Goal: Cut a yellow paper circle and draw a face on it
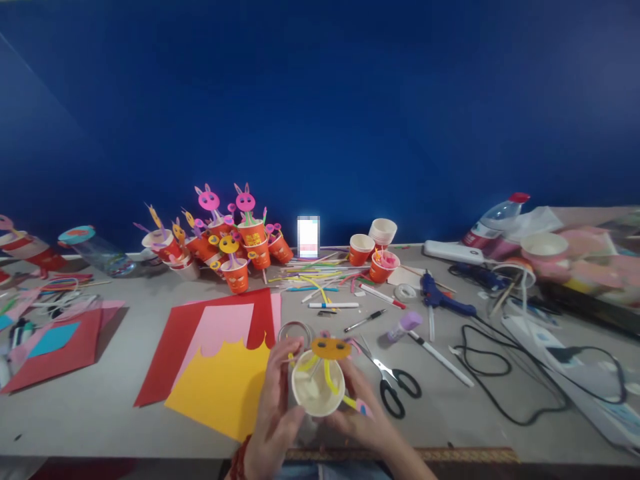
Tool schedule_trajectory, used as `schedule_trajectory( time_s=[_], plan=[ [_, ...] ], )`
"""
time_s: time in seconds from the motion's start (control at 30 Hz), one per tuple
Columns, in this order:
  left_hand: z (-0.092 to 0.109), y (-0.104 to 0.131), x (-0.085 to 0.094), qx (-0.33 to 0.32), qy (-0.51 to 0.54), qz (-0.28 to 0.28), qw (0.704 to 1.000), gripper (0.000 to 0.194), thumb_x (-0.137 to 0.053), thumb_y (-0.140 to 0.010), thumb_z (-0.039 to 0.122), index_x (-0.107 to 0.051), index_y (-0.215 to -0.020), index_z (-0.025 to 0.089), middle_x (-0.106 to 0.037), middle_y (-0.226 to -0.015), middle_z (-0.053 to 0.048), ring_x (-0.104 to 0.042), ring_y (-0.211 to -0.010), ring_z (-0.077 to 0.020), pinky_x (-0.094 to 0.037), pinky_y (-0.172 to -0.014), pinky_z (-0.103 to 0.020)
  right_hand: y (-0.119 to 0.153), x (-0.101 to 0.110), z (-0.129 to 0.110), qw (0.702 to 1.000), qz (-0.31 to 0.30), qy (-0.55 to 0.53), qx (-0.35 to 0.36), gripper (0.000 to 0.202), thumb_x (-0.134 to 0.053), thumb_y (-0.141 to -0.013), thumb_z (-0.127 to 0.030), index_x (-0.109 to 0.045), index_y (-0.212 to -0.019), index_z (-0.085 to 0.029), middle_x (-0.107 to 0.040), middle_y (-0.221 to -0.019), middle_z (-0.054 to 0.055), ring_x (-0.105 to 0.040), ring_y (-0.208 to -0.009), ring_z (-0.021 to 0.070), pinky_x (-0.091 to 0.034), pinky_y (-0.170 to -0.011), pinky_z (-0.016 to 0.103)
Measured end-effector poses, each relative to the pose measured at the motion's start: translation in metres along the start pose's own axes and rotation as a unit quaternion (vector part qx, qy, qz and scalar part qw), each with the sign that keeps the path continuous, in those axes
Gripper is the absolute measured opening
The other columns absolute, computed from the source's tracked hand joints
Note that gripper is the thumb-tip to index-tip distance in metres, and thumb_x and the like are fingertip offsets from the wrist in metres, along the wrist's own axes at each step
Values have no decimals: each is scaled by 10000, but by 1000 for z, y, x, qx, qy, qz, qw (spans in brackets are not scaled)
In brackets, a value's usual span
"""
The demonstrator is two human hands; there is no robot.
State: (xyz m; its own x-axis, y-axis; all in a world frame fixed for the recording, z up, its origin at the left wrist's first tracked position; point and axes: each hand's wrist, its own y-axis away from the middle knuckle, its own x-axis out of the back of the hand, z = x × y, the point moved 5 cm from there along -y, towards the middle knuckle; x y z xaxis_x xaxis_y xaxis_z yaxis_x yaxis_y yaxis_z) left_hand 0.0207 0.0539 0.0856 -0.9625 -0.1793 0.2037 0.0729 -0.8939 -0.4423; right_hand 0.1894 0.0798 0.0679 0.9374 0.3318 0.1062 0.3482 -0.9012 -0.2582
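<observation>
A paper cup (318, 390) is held between my two hands near the table's front edge, its white inside facing up at me. My left hand (280, 403) wraps around its left side, and my right hand (357, 407) closes on its right side. Yellow pipe cleaners (330, 377) stick up inside and out to the right. At the far rim sits an orange paper face (331, 348) with dark eyes. The cup's outer wall is hidden by its rim and my fingers. Just right of my right hand lie black-handled scissors (400, 383).
Left are yellow (225, 383) and red paper sheets (167, 353). Several decorated cups (237, 275) stand behind. Pipe cleaners (320, 277) lie in the middle. On the right are a purple glue stick (404, 327), a blue glue gun (445, 297), a black cable (493, 393) and a power strip (570, 380).
</observation>
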Motion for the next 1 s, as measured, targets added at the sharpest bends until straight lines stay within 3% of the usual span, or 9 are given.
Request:
schedule_trajectory(
  time_s=[0.17,0.27,0.53,0.83,1.0],
  plan=[
    [7,-17,13,-33,34,48,998,218,-626,-904,291,-626,-1113,230,-603,-1123,-101,-591,-1111,-271,-537,-911,-413,3,0,-1,998,-3,38,52,664,-698,-797,-567,-543,-1367,-263,-603,-1347,133,-579,-1226,360,-480,-1024,451],
    [17,-23,14,-73,8,40,996,89,-611,-902,180,-646,-974,219,-611,-955,-64,-605,-960,-229,-531,-816,-355,2,-1,0,994,5,65,86,663,-719,-791,-476,-513,-1388,-274,-610,-1335,125,-580,-1218,357,-476,-1024,452],
    [28,-21,16,-128,-38,55,990,162,-591,-882,96,-648,-966,223,-638,-882,-40,-605,-923,-224,-529,-811,-377,6,-3,6,992,-3,87,90,633,-717,-777,-479,-550,-1349,-266,-600,-1365,129,-584,-1221,360,-498,-1001,457],
    [32,-20,17,-157,-62,57,984,147,-580,-876,105,-631,-951,222,-636,-845,-35,-611,-880,-224,-526,-830,-416,7,-3,10,994,-14,101,50,645,-688,-763,-619,-612,-1289,-253,-694,-1169,129,-630,-1125,371,-524,-940,475],
    [31,-19,18,-157,-45,51,985,103,-584,-882,138,-627,-936,216,-643,-834,-33,-612,-882,-223,-525,-850,-413,7,-2,3,996,-17,80,40,670,-712,-760,-604,-588,-1325,-265,-663,-1247,142,-610,-1170,366,-504,-975,475]
  ],
)
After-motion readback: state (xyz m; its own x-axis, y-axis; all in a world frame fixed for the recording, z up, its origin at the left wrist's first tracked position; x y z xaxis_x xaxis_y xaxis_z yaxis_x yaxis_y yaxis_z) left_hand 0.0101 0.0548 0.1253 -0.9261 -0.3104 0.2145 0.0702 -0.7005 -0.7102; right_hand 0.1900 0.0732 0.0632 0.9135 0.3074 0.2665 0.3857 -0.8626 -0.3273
